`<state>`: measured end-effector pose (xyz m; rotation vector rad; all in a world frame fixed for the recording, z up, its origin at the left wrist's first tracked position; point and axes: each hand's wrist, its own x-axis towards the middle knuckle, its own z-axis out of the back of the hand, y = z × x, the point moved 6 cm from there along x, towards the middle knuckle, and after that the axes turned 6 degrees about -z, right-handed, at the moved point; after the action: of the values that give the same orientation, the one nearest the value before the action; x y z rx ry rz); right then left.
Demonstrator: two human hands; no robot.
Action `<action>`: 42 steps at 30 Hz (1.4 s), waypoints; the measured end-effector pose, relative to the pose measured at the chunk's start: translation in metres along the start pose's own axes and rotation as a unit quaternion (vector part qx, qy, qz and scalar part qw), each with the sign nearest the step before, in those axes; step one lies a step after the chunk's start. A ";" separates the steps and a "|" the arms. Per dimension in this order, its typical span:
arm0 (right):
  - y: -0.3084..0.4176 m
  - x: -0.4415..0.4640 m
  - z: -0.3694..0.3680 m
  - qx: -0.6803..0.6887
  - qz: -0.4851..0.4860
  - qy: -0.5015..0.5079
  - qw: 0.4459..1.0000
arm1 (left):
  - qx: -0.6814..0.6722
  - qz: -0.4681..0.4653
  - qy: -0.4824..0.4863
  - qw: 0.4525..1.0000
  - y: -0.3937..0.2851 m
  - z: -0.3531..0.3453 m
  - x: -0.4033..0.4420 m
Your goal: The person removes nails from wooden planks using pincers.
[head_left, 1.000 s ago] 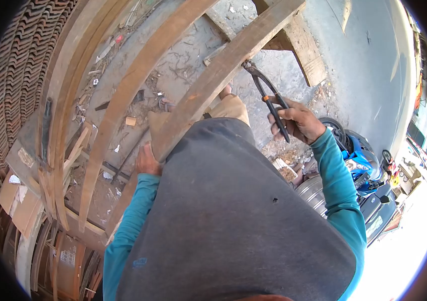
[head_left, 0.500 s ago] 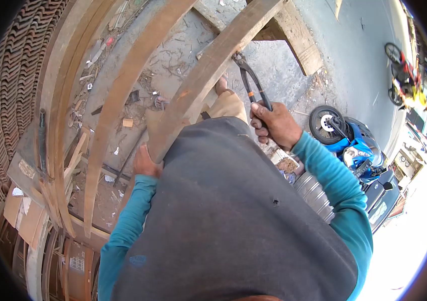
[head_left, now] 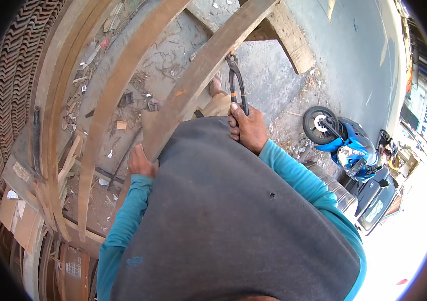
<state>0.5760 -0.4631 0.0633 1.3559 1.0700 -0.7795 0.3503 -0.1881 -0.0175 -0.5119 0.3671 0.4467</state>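
Note:
A long wooden beam (head_left: 196, 83) slants from my lap up to the top of the view. My left hand (head_left: 142, 160) is wrapped round its near end, fingers partly hidden by the wood. In my right hand (head_left: 249, 128) are the handles of dark pincers (head_left: 232, 80) with orange bands. The jaws of the pincers touch the beam's right edge, near its far end; whatever lies between them is too small to make out. Past the jaws, the beam passes over a thick wooden block (head_left: 293, 42).
Curved wooden strips (head_left: 116, 95) stand to the left, by stacked roof tiles (head_left: 10, 85). A dark rod (head_left: 36, 140) lies near them. Wood scraps (head_left: 122, 125) litter the ground. At right, a blue motorcycle (head_left: 354, 150) and a dark car (head_left: 374, 200) stand beside the road.
My right hand has swung the pincer handles left, towards the beam, so they now point almost straight back at me. My left hand keeps its hold. A red motorcycle has left the view.

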 end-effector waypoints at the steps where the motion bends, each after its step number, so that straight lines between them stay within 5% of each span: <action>1: -0.002 0.002 0.000 0.007 0.011 0.001 1.000 | 0.002 0.001 0.000 1.000 -0.001 0.002 0.000; 11: -0.022 0.013 -0.012 0.022 0.044 -0.027 0.998 | -0.015 -0.035 -0.043 0.998 -0.003 0.005 0.004; 14: -0.039 0.021 -0.028 -0.047 0.161 -0.095 0.981 | -0.055 -0.033 0.007 0.998 0.025 -0.015 0.007; 18: -0.023 0.032 -0.099 0.113 0.079 0.051 0.989 | -0.046 -0.024 0.066 0.996 0.062 -0.017 0.013; 24: 0.017 -0.008 -0.046 -0.146 0.180 -0.127 0.964 | -0.148 0.009 0.168 0.975 0.083 -0.029 0.032; 26: 0.050 -0.025 -0.043 -0.183 0.240 -0.150 0.941 | -0.512 0.264 0.183 0.797 0.087 -0.047 0.031; 27: 0.058 -0.028 -0.042 -0.160 0.311 -0.167 0.922 | -0.640 0.379 0.189 0.642 0.082 -0.051 0.029; 29: 0.075 -0.034 -0.049 -0.139 0.411 -0.163 0.886 | -0.543 0.307 0.220 0.750 0.101 -0.056 0.033; 30: 0.074 -0.028 -0.051 -0.151 0.439 -0.153 0.873 | -0.546 0.313 0.209 0.749 0.107 -0.057 0.031; 32: 0.059 0.003 -0.048 -0.191 0.390 -0.144 0.889 | -0.444 0.128 0.226 0.858 0.098 -0.052 0.040; 34: 0.050 0.026 -0.043 -0.382 0.213 -0.145 0.887 | -0.387 0.047 0.235 0.890 0.057 0.005 0.056; 35: 0.048 0.024 -0.044 -0.396 0.257 -0.143 0.870 | -0.320 -0.033 0.244 0.915 0.037 0.031 0.063; 40: 0.032 -0.002 -0.070 -0.461 0.337 -0.127 0.811 | -0.257 -0.027 0.307 0.916 0.056 0.011 0.070; 42: 0.018 0.004 -0.071 -0.510 0.219 -0.115 0.824 | -0.238 -0.050 0.298 0.923 0.065 0.000 0.076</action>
<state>0.5839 -0.3905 0.0732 0.5024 0.7309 0.0402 0.3824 -0.1134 -0.0764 -1.1464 0.8232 0.2685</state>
